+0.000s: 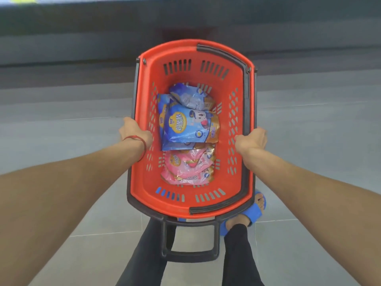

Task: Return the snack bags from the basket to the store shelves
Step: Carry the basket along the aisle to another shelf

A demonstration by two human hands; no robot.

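Left hand (135, 131) and right hand (251, 139) grip opposite rims of red basket (185, 207), frame centre; blue snack bags (189, 122) and pink snack bags (187, 168) inside.

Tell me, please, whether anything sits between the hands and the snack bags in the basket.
Nothing visible does. The left hand and right hand grip the side rims of the basket; its top is open, and the blue snack bags and pink snack bag lie exposed.
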